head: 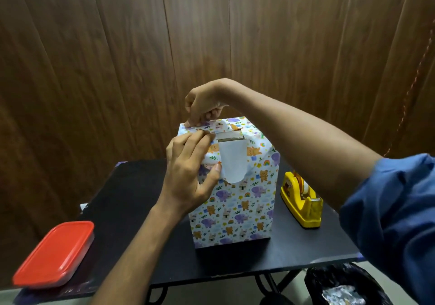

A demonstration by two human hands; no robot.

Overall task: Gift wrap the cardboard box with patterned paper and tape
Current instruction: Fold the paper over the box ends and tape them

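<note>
Wood-panel wall behind, black tabletop (146,210) below. I see cardboard box (237,137) upright at centre, clad in patterned paper (240,205), white flap hanging over top edge. My left hand (188,175) pinches paper at 10 o'clock corner; right hand (202,104) fingers press fold beside it. Yellow tape dispenser (302,201) at 3 o'clock, red-lidded container (55,253) at 8 o'clock.

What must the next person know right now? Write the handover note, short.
Left hand: holds down the folded patterned paper at the top of the upright cardboard box.
Right hand: pinches the paper at the box's far top edge.
Yellow tape dispenser: on the black table, right of the box.
Done: sides wrapped.
Left: a white flap hangs loose and bare cardboard shows at the top; fold it shut and tape.
</note>
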